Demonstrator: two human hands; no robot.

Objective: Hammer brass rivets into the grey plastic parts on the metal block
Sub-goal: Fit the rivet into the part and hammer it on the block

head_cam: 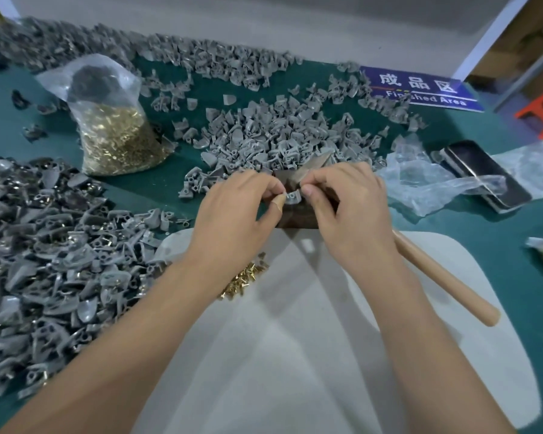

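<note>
Head view: both hands meet at frame centre over the dark metal block (298, 214). Left hand (235, 208) and right hand (348, 208) pinch one grey plastic part (292, 197) between thumb and fingertips, part sitting on block top. Loose brass rivets (245, 277) lie just below left wrist on a pale mat (295, 339). Hammer handle (445, 277) rests lower right, untouched. Bag of rivets (116, 126) upper left; piles of grey parts (279, 136) behind block & along left edge.
</note>
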